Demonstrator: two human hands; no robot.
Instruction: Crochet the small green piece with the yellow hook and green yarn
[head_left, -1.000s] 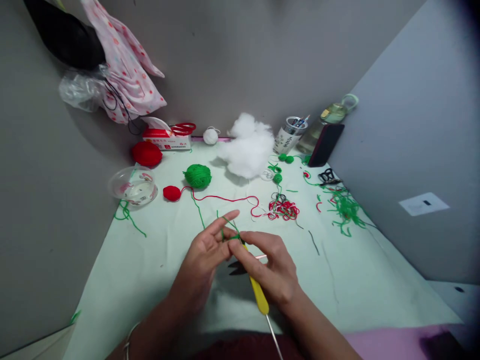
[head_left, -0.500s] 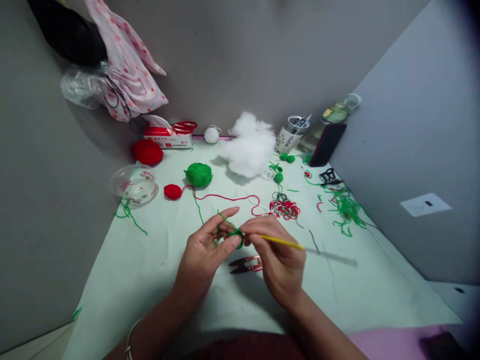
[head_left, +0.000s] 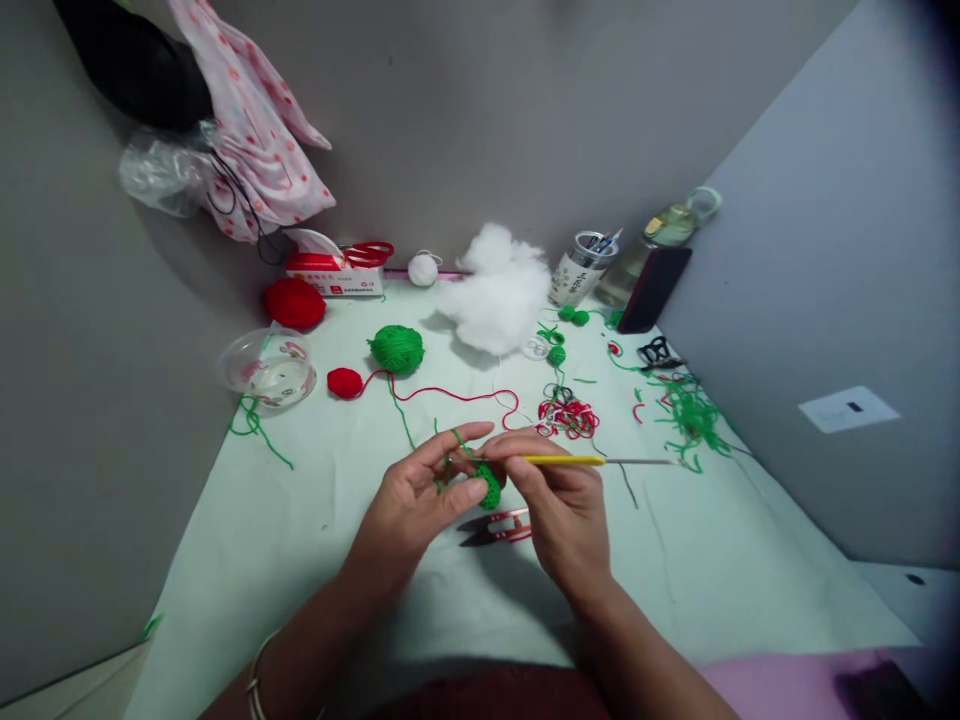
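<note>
My left hand pinches a small green crocheted piece between thumb and fingers, its index finger stretched out with green yarn looped over it. That yarn runs back to a green ball. In my right hand is a crochet hook with a yellow grip; its metal shaft points right, and its working tip meets the yarn by my left fingers, partly hidden. Below the green piece, dark-bladed thread snips lie on the pale cloth, their handles partly behind my right hand.
White stuffing sits at the back centre. Red yarn balls, a clear tub and a box stand left. Tangled red yarn, green scraps, a phone and a pen cup are right.
The hook has swung up to nearly level in my right hand. The green piece has turned and hangs slightly lower and further right. My left index finger has shifted a little right.
</note>
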